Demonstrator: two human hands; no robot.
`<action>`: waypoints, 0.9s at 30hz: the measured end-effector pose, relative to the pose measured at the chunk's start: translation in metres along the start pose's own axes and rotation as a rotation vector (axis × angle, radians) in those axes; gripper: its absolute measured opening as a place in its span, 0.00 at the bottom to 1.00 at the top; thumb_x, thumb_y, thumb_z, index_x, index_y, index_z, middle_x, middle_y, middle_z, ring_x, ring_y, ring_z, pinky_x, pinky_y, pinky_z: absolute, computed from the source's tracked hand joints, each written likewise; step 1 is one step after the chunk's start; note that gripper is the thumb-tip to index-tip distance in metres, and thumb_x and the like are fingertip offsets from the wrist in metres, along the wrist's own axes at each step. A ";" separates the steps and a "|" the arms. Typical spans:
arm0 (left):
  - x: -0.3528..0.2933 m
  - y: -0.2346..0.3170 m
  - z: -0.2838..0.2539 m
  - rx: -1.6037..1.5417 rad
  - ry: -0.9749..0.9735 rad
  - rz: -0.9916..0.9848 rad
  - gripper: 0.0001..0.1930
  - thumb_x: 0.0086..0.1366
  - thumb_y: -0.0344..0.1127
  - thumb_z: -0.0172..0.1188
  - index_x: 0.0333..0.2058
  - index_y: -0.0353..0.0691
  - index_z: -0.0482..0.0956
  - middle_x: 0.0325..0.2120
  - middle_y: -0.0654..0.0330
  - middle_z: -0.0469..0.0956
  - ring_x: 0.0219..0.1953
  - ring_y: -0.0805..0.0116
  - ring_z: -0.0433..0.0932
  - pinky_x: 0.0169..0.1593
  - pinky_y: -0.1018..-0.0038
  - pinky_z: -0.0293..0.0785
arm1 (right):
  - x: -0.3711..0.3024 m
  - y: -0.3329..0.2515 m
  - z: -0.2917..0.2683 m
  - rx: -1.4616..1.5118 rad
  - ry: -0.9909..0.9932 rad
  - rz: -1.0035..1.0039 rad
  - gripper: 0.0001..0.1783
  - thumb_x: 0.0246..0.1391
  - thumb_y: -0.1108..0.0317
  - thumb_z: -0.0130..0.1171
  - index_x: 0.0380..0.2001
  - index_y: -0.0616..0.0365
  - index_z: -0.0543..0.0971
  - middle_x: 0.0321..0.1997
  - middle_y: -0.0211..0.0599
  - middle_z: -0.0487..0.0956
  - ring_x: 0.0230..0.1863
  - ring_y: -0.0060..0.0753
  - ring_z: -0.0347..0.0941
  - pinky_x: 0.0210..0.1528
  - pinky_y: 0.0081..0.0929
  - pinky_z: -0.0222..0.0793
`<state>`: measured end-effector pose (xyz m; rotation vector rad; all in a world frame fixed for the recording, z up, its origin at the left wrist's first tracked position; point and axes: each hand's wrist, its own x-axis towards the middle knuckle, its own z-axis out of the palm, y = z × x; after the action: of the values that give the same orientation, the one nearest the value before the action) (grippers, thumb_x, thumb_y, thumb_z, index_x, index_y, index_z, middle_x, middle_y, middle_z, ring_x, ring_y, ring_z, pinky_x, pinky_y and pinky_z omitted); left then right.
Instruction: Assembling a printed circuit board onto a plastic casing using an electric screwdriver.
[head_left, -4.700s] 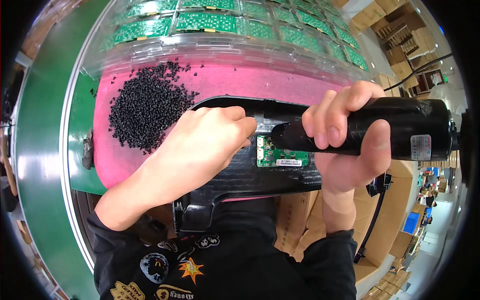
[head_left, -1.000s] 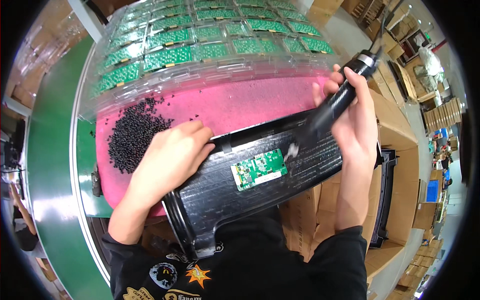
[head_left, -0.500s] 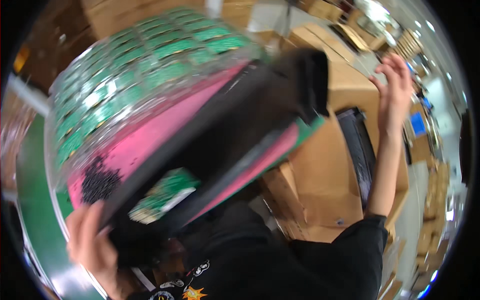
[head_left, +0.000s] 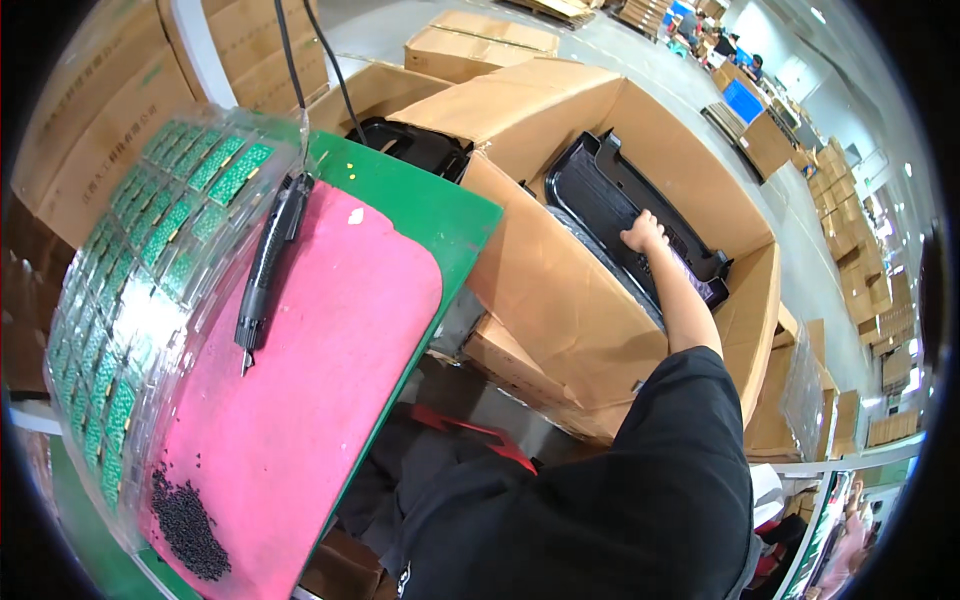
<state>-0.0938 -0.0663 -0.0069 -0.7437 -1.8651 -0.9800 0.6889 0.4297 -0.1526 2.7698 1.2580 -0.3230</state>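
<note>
While reaching down to the right, no longer gripping the black, cylindrical electric screwdriver (head_left: pixel 262 280) of a second ago, has the right hand (head_left: pixel 648 232) on the inner face of a long, black, moulded plastic panel (head_left: pixel 595 195), with the thumb slightly apart and the fingers loosely bent; touching, by the look of it, but cannot tell whether clamped on. Cannot see the left hand anywhere, so cannot give its state. Has that panel leaning inside a tall, open, brown cardboard carton (head_left: pixel 560 310), just beside the green worktop (head_left: pixel 430 200). Cannot confirm a match with the panel carried in the left hand half a second ago, for lack of any board in sight on it. Farther out, has the screwdriver along the edge of clear plastic trays (head_left: pixel 190 340) of green circuit boards (head_left: pixel 238 172), tip over the pink, round-cornered mat (head_left: pixel 350 300), near a pile of tiny black screws (head_left: pixel 190 530). Probably means a pause in driving screws and a turn to handling panels at the carton.
</note>
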 end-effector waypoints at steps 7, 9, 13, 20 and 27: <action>-0.011 -0.139 -0.041 -0.116 -0.020 -0.138 0.08 0.65 0.24 0.57 0.42 0.28 0.77 0.37 0.50 0.80 0.41 0.57 0.78 0.46 0.70 0.76 | -0.028 0.013 -0.014 -0.023 0.005 0.056 0.50 0.48 0.58 0.63 0.72 0.48 0.50 0.76 0.34 0.53 0.75 0.55 0.46 0.72 0.54 0.46; -0.021 -0.163 -0.052 -0.133 -0.016 -0.204 0.09 0.65 0.24 0.58 0.43 0.28 0.77 0.37 0.50 0.80 0.42 0.57 0.78 0.47 0.70 0.76 | -0.033 0.009 -0.019 -0.033 0.023 0.091 0.48 0.48 0.60 0.61 0.72 0.47 0.53 0.76 0.33 0.54 0.75 0.53 0.45 0.72 0.53 0.47; -0.026 -0.129 -0.064 -0.918 0.048 -0.842 0.14 0.62 0.25 0.62 0.47 0.31 0.76 0.43 0.50 0.79 0.48 0.61 0.77 0.51 0.70 0.77 | -0.030 0.041 -0.006 -0.147 0.092 0.109 0.41 0.45 0.62 0.62 0.66 0.51 0.64 0.73 0.36 0.57 0.74 0.52 0.46 0.70 0.51 0.50; -0.033 -0.044 -0.078 -0.813 0.106 -0.932 0.21 0.67 0.27 0.55 0.57 0.29 0.66 0.57 0.48 0.68 0.59 0.54 0.67 0.64 0.63 0.63 | -0.037 0.023 -0.019 -0.090 0.086 0.011 0.45 0.48 0.50 0.65 0.66 0.52 0.57 0.64 0.51 0.70 0.65 0.51 0.67 0.64 0.50 0.62; -0.015 -0.015 -0.051 -0.749 0.090 -0.774 0.30 0.72 0.35 0.44 0.68 0.32 0.50 0.68 0.45 0.54 0.71 0.53 0.52 0.73 0.56 0.48 | -0.023 0.048 -0.017 -0.078 0.459 -0.390 0.17 0.62 0.53 0.56 0.46 0.52 0.79 0.50 0.44 0.80 0.51 0.52 0.76 0.50 0.44 0.72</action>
<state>-0.0776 -0.1189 -0.0092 -0.3413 -1.7017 -2.2328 0.7131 0.3843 -0.1314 2.5990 1.8658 0.3601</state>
